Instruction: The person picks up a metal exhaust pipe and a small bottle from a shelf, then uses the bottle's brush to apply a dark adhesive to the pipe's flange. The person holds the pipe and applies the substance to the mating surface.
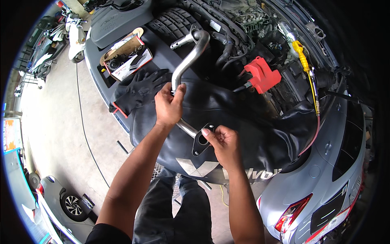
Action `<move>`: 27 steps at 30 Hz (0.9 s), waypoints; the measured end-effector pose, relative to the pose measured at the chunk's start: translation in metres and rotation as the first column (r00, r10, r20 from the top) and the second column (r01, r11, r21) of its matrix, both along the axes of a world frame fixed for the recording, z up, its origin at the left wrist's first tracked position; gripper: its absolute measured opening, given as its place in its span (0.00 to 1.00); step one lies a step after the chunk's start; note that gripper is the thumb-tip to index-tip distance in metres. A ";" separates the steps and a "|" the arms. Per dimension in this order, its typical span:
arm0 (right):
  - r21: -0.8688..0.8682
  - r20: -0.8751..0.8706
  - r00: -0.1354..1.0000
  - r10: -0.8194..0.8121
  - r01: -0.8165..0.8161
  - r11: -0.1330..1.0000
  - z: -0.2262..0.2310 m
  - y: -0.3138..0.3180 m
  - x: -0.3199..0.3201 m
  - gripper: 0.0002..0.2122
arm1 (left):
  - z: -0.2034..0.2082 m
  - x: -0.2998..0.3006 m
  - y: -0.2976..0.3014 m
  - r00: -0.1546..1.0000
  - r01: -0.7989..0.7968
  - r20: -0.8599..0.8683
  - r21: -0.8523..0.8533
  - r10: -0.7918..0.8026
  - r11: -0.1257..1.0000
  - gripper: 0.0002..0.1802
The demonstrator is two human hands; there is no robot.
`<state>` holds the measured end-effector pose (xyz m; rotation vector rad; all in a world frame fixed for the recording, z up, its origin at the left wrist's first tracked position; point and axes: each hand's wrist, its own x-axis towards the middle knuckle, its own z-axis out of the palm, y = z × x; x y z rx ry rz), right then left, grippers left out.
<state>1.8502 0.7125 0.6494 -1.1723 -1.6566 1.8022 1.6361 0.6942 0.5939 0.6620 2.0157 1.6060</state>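
Observation:
A bent silver metal pipe (189, 61) lies slantwise in front of me, above a black fender cover (150, 110). My left hand (170, 106) is closed round its middle, thumb along the tube. At the near end sits a dark flat flange plate (196, 149) with a large round hole and small bolt holes. My right hand (225, 148) pinches the plate's right edge between thumb and fingers. Whether the plate is fixed to the pipe or is a loose gasket, I cannot tell. At the pipe's far end is another fitting, near the engine bay.
Black gloves (142, 89) rest on the cover's left, beside an opened cardboard box (129, 61) of small parts. A red plastic cover (262, 75) sits in the engine bay. Right of it hangs a yellow-handled tool (300, 55) with a hose. A silver car (317, 179) stands to the right.

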 end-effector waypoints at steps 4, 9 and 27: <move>0.024 0.099 0.993 0.061 -0.064 0.998 -0.011 -0.007 -0.002 0.13 | -0.006 -0.005 -0.005 0.994 0.052 -0.096 -0.088 -0.061 0.995 0.17; 0.043 0.131 0.972 0.194 -0.201 0.979 -0.021 -0.002 0.009 0.13 | -0.001 -0.012 -0.005 0.982 0.069 -0.168 -0.129 -0.091 0.989 0.20; 0.803 0.473 0.789 -0.393 -0.201 0.562 -0.055 -0.008 0.090 0.25 | 0.023 -0.053 -0.052 0.809 0.151 -0.428 -0.514 -0.404 0.845 0.25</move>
